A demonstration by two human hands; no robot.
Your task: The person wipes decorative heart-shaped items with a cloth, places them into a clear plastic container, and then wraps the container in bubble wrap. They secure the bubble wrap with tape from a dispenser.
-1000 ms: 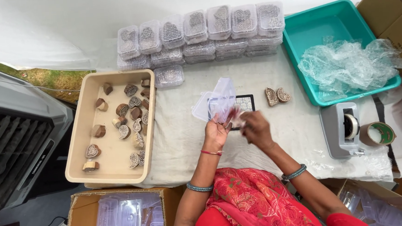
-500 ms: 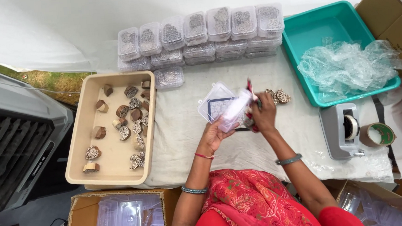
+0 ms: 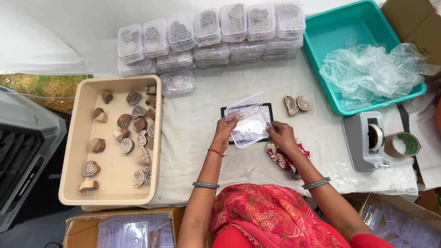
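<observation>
The left hand (image 3: 226,131) and the right hand (image 3: 281,135) hold together one clear plastic box (image 3: 248,121) with its lid standing open. The left fingers grasp the box at its left edge and the right fingers grasp it at the lower right corner. The box is lifted a little above the white cloth (image 3: 200,125), over a dark flat scale (image 3: 265,109) (only its edges show behind the plastic). I cannot tell whether anything lies inside the box.

Just under the right hand a red patterned rag (image 3: 283,161) lies on the cloth. To the right of the scale two carved wooden blocks (image 3: 297,104) lie side by side. On the left stands a beige tray (image 3: 74,162) with many more carved blocks (image 3: 136,138) in it. At the far side of the cloth are rows of filled clear boxes (image 3: 211,36), stacked. On the right there is a teal tub (image 3: 326,33) with crumpled plastic wrap (image 3: 374,73), and near it a grey tape dispenser (image 3: 365,141) and a roll of tape (image 3: 401,144).
</observation>
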